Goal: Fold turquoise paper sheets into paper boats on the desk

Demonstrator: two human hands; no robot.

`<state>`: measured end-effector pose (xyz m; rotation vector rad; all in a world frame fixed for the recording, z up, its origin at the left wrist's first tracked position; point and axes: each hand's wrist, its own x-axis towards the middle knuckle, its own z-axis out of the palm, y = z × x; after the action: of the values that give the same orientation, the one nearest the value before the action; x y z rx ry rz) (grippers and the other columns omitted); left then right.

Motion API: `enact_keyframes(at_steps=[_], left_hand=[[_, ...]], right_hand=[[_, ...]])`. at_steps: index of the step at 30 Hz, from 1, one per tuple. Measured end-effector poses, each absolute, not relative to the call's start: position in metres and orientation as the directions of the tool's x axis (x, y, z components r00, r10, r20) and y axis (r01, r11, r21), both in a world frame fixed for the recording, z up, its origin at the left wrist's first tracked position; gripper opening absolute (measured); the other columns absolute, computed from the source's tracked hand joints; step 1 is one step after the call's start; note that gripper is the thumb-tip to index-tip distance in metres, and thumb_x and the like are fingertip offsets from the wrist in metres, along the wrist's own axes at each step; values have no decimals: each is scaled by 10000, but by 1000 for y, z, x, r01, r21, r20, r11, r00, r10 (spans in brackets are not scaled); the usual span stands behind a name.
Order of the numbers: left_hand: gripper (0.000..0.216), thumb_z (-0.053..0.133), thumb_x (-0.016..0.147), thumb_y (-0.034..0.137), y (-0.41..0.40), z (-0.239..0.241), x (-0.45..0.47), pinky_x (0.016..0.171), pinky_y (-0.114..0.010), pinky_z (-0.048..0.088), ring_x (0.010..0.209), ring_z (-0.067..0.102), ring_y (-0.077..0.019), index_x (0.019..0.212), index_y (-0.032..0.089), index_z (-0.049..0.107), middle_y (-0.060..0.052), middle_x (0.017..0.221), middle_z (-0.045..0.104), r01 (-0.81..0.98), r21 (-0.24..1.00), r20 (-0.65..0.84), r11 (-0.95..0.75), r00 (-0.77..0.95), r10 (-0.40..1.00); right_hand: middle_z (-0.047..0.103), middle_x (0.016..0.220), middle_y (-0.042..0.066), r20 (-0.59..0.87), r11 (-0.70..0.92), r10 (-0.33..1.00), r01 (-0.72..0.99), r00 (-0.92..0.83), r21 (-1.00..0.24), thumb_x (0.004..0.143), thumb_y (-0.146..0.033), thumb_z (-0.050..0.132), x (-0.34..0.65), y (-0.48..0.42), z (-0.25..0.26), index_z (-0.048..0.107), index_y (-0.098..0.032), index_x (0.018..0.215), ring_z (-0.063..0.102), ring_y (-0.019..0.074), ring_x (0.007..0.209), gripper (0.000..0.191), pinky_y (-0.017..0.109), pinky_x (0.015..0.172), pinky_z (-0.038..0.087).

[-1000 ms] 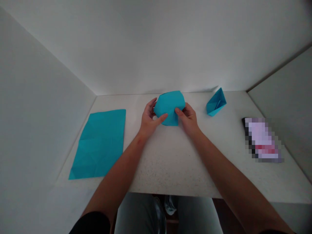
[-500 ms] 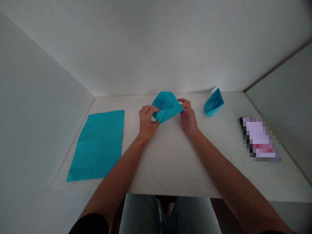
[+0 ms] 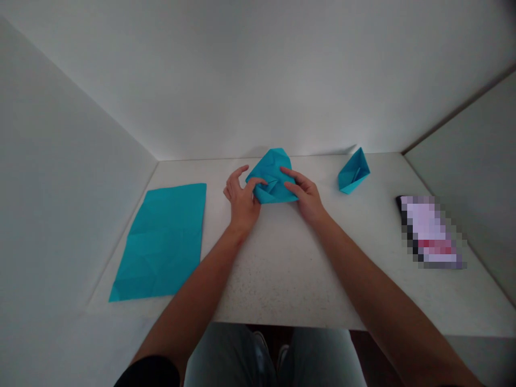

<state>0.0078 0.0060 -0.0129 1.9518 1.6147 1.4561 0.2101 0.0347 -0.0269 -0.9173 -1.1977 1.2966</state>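
Observation:
A partly folded turquoise sheet of paper (image 3: pixel 278 160) is between my hands near the back of the table, its pocket-like fold facing me. My left hand (image 3: pixel 244 201) is at its left edge. The left thumb reaches into the fold, while the other fingers are raised and curled apart beside the paper. At the right edge, my right hand (image 3: pixel 308 198) grips the sheet, thumb and index finger lying on its upper face. The fingers under the paper are hidden. To the right stands a folded paper boat (image 3: pixel 353 173) of the same turquoise, near the wall.
On the left lies a flat, creased turquoise sheet (image 3: pixel 161 236), partly beneath my left forearm. A phone (image 3: pixel 431 231), blurred out, rests at the right of the white table (image 3: pixel 278 279). Walls (image 3: pixel 258 75) enclose the table at the back and both sides.
The held paper has turned and flattened, so its inner fold shows more. My left fingers have lifted off it, leaving the thumb in the fold. My right fingers have moved onto its upper face.

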Motion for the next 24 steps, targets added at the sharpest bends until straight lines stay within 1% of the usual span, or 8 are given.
enact_keyframes(at_steps=[2,5,7,9,11,13,17,24], left_hand=[[306,554,1010,191,9,-14,5,1269,-686,330,1507,499,-377,1106,311,819,-87,1571,612,585,730,510,-354,-122,851],[366,457,1097,259,14,-14,2,1272,-623,395,1424,617,-306,1155,315,814,-79,1479,691,523,779,478,-345,-138,868],[283,538,1102,352,16,-13,2,1262,-605,425,1411,636,-313,1183,301,805,-97,1470,692,500,784,482,-367,-120,868],[237,680,1050,423,15,-13,4,1255,-594,439,1427,623,-333,1214,291,789,-115,1485,668,497,765,509,-409,-79,857],[260,758,1004,419,13,-12,7,1243,-575,462,1416,624,-332,1228,285,762,-118,1459,661,487,747,540,-452,-48,840],[235,771,992,374,11,-11,9,1220,-552,490,1385,635,-316,1200,273,728,-116,1404,665,473,741,571,-476,-72,818],[158,779,979,320,9,-6,9,1196,-521,502,1349,637,-292,1070,258,665,-107,1351,663,483,731,619,-481,-174,766],[295,854,933,440,9,-1,7,1026,-439,553,1071,688,-251,1000,259,629,-35,1048,696,492,775,575,-398,-285,767]], right_hand=[[764,1455,56,171,153,981,-183,-87,-971,839,-607,899,210,36,-29,745,-335,1437,725,299,1287,675,469,1105,607],[688,1556,74,261,253,963,-111,-64,-961,869,-624,881,210,37,-32,692,-359,1511,700,302,1336,719,473,1120,605],[682,1552,80,328,325,940,-44,-91,-945,897,-619,864,210,35,-31,707,-367,1496,687,302,1355,668,481,1135,593],[701,1526,79,395,404,906,37,-150,-914,938,-602,833,209,31,-27,742,-372,1453,666,303,1389,572,507,1199,543],[728,1495,80,454,485,864,117,-215,-867,968,-586,807,208,26,-22,767,-373,1422,654,305,1407,503,537,1253,490],[751,1461,89,495,548,826,176,-270,-818,982,-567,795,207,21,-17,774,-370,1417,661,310,1391,478,551,1251,487],[783,1392,100,550,620,777,223,-305,-752,1009,-502,776,206,15,-13,762,-365,1439,708,298,1294,452,535,1175,549],[740,1488,99,571,672,733,261,-370,-693,1027,-497,735,202,13,-14,752,-357,1448,688,303,1372,444,540,1209,540]])
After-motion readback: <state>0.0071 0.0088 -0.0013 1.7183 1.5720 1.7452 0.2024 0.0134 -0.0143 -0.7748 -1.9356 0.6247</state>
